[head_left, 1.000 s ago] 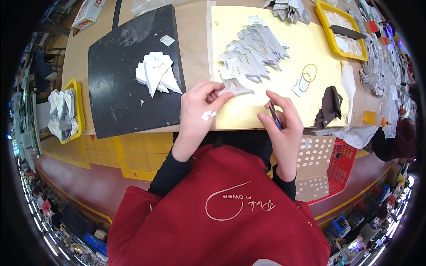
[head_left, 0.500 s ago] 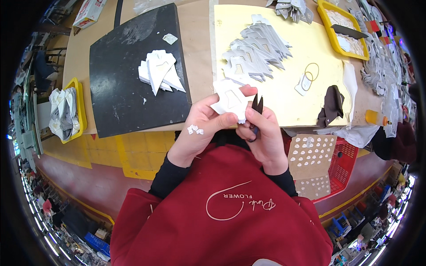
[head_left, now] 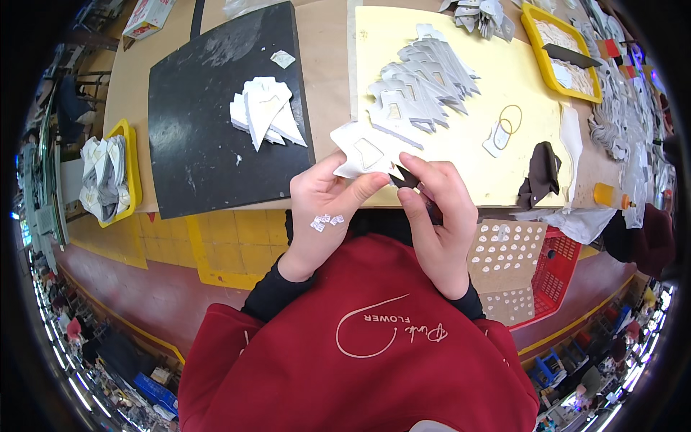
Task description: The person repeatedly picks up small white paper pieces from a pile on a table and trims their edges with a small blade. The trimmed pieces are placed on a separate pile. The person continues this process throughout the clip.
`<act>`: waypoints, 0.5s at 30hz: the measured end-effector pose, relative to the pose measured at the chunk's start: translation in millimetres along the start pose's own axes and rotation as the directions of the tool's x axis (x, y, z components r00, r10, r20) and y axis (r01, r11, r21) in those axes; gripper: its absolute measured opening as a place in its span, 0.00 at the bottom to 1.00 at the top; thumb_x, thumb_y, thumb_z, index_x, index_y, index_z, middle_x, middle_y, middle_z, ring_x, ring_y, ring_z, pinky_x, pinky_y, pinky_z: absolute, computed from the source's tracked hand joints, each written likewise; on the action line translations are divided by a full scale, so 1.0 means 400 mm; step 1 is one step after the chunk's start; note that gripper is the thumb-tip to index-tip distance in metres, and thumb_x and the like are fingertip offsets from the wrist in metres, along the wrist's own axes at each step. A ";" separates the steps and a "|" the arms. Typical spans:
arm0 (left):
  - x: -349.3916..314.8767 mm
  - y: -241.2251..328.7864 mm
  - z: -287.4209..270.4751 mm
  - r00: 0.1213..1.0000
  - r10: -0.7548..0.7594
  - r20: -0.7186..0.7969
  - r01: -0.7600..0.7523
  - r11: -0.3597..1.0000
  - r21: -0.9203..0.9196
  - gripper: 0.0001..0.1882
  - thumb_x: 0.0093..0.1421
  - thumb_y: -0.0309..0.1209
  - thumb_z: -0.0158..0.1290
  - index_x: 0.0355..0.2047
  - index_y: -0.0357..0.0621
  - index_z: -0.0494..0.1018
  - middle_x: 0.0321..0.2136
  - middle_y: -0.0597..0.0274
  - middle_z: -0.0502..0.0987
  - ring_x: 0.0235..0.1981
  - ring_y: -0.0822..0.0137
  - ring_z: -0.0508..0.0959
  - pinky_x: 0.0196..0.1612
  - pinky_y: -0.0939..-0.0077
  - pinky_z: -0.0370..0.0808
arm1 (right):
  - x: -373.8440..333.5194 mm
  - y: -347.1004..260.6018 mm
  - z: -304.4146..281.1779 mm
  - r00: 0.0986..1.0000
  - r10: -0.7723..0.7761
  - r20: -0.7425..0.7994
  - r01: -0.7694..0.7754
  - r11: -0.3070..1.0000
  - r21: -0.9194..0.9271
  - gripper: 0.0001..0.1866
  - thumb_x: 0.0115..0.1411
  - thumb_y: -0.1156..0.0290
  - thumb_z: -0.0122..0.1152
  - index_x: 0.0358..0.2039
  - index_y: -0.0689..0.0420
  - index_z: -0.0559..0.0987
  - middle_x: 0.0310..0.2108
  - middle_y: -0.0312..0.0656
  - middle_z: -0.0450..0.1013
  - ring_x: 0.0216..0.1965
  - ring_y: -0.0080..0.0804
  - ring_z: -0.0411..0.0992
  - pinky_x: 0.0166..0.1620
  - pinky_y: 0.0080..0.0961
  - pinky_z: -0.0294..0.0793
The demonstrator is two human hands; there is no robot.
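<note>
Left hand: from where I stand, the left hand has a narrow pinch, thumb in front and fingers behind, on a white cut-out piece.
White piece: it is up in front of the person, over the near edge of the table, tilted, with an outlined shape on its face.
Right hand: the right hand is curled around a pair of dark scissors, the handles mostly hidden by the fingers.
Scissors: the blades are at the right-hand edge of the white piece; I can't tell whether they are cutting.
Back of the left hand: several small white stickers cling there.
Yellow sheet: beyond the hands, the yellow sheet carries a long, fanned-out row of grey pieces.
Right side of the sheet: rubber bands, a pale tag and a dark cloth.
Black board: to the left, the black board bears a stack of white pieces and a small scrap.
Trays: one yellow tray at the far left, full of pieces; another yellow tray at the upper right.
Below the table: a red basket beside cardboard dotted with white bits.
</note>
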State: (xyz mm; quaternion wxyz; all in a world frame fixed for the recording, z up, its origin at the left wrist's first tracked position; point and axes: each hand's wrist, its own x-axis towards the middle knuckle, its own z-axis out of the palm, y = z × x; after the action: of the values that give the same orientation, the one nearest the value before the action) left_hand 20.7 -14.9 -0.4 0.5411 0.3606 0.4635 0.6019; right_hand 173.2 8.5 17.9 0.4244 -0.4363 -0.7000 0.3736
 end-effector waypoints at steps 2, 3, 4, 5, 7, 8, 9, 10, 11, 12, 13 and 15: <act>-0.003 0.004 0.000 0.999 0.031 -0.014 -0.030 0.996 0.087 0.14 0.58 0.21 0.59 0.44 0.27 0.75 0.39 0.58 0.79 0.40 0.75 0.77 0.44 0.81 0.73 | -0.001 0.001 0.001 1.000 -0.003 0.002 0.003 1.000 0.028 0.19 0.55 0.83 0.61 0.48 0.58 0.79 0.31 0.41 0.72 0.29 0.26 0.71 0.29 0.19 0.70; -0.004 0.006 0.000 0.999 0.045 -0.021 -0.042 0.991 0.126 0.14 0.58 0.21 0.60 0.44 0.27 0.75 0.39 0.58 0.79 0.40 0.75 0.77 0.43 0.81 0.73 | -0.002 0.002 0.002 1.000 -0.004 0.004 0.004 0.999 0.042 0.19 0.55 0.84 0.61 0.48 0.58 0.79 0.30 0.42 0.72 0.28 0.26 0.71 0.29 0.19 0.70; -0.005 0.008 0.001 0.998 0.057 -0.026 -0.052 0.985 0.165 0.14 0.57 0.21 0.60 0.43 0.27 0.75 0.39 0.58 0.79 0.40 0.75 0.77 0.43 0.81 0.73 | -0.004 0.002 0.003 1.000 -0.011 0.004 0.011 0.999 0.038 0.18 0.55 0.84 0.61 0.48 0.58 0.79 0.30 0.41 0.72 0.28 0.26 0.71 0.29 0.19 0.70; -0.005 0.011 0.004 0.997 0.068 -0.037 -0.060 0.982 0.176 0.14 0.57 0.21 0.60 0.43 0.27 0.75 0.39 0.58 0.79 0.40 0.75 0.77 0.42 0.81 0.73 | -0.009 0.002 0.005 1.000 -0.017 0.003 0.017 0.999 0.035 0.18 0.55 0.84 0.61 0.47 0.58 0.80 0.30 0.41 0.72 0.28 0.25 0.71 0.29 0.19 0.70; -0.004 0.017 0.010 0.994 0.090 -0.056 -0.077 0.977 0.200 0.14 0.57 0.21 0.61 0.42 0.27 0.75 0.39 0.58 0.79 0.39 0.75 0.77 0.41 0.81 0.73 | -0.015 0.007 0.013 0.999 -0.031 -0.008 0.031 0.999 0.030 0.17 0.55 0.84 0.61 0.47 0.59 0.80 0.30 0.41 0.72 0.28 0.25 0.71 0.29 0.18 0.70; -0.005 0.017 0.011 0.994 0.087 -0.062 -0.072 0.975 0.209 0.14 0.57 0.21 0.61 0.42 0.27 0.75 0.39 0.58 0.79 0.39 0.75 0.77 0.41 0.81 0.73 | -0.018 0.011 0.018 0.999 -0.038 -0.020 0.038 0.999 0.028 0.17 0.56 0.84 0.61 0.46 0.59 0.80 0.29 0.41 0.72 0.28 0.25 0.71 0.29 0.18 0.70; -0.006 0.017 0.011 0.994 0.084 -0.069 -0.067 0.974 0.218 0.14 0.57 0.21 0.61 0.42 0.27 0.75 0.39 0.58 0.79 0.39 0.75 0.77 0.41 0.81 0.73 | -0.020 0.012 0.020 0.998 -0.045 -0.032 0.046 0.999 0.026 0.16 0.56 0.84 0.61 0.46 0.59 0.80 0.29 0.40 0.72 0.28 0.26 0.71 0.29 0.18 0.69; -0.007 0.016 0.012 0.994 0.080 -0.076 -0.061 0.972 0.227 0.14 0.57 0.21 0.61 0.42 0.27 0.75 0.39 0.58 0.79 0.39 0.75 0.77 0.40 0.81 0.73 | -0.019 0.012 0.020 0.999 -0.022 -0.034 0.024 0.999 0.048 0.16 0.56 0.84 0.60 0.46 0.59 0.80 0.29 0.40 0.72 0.28 0.25 0.71 0.30 0.17 0.69; -0.009 0.016 0.012 0.995 0.063 -0.075 -0.044 0.972 0.230 0.14 0.57 0.21 0.61 0.42 0.27 0.75 0.39 0.58 0.79 0.39 0.75 0.77 0.40 0.81 0.73 | -0.018 0.010 0.019 0.999 0.000 -0.037 0.002 0.998 0.069 0.15 0.56 0.84 0.60 0.45 0.60 0.80 0.29 0.40 0.73 0.29 0.25 0.71 0.31 0.17 0.69; -0.011 0.016 0.011 0.996 0.045 -0.075 -0.027 0.972 0.234 0.14 0.56 0.21 0.61 0.42 0.28 0.75 0.39 0.58 0.79 0.39 0.75 0.77 0.40 0.82 0.74 | -0.017 0.010 0.018 0.999 0.023 -0.039 -0.020 0.996 0.090 0.15 0.57 0.84 0.59 0.45 0.60 0.80 0.29 0.40 0.73 0.29 0.25 0.71 0.32 0.17 0.69; -0.016 0.018 0.011 0.997 0.024 -0.078 -0.005 0.971 0.237 0.14 0.56 0.22 0.61 0.42 0.28 0.76 0.39 0.58 0.79 0.39 0.75 0.77 0.40 0.82 0.74 | -0.021 0.007 0.015 0.988 0.156 -0.004 -0.152 0.968 0.202 0.14 0.57 0.84 0.59 0.45 0.61 0.80 0.30 0.40 0.73 0.29 0.25 0.71 0.32 0.17 0.69; -0.021 0.024 0.018 0.996 0.025 -0.084 -0.006 0.976 0.218 0.14 0.56 0.22 0.62 0.41 0.28 0.76 0.39 0.58 0.79 0.39 0.75 0.77 0.39 0.82 0.74 | -0.031 0.004 0.003 0.912 0.396 0.104 -0.403 0.825 0.397 0.13 0.58 0.84 0.58 0.44 0.61 0.80 0.30 0.40 0.73 0.30 0.24 0.71 0.34 0.17 0.68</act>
State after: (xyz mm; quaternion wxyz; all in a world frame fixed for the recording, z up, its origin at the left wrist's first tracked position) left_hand 25.8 -21.8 11.5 0.4730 0.3950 0.5468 0.5668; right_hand 175.8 -2.7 12.6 0.4126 -0.4708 -0.5027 0.5961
